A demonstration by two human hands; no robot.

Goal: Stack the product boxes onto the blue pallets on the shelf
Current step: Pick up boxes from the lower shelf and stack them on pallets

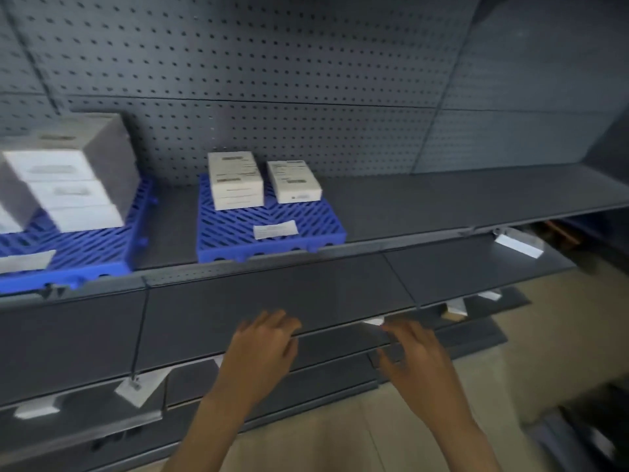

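Note:
Two blue pallets stand on the top dark shelf [425, 202]. The middle pallet [238, 233] carries a stack of white boxes [235, 180] at its back, a single white box [294, 181] beside it, and a paper label [275, 229] near its front. The left pallet [85, 250] holds a taller, blurred stack of white boxes [71, 172]. My left hand [262, 349] and my right hand [415, 356] hover empty, fingers spread, low in front of the lower shelves, well below the pallets.
A perforated grey back panel [272, 63] rises behind the shelf. Several lower dark shelves [272, 294] step out toward me, with white price-tag holders [519, 245] on their edges. Beige floor [561, 335] shows at the right, with dark objects at the bottom right corner.

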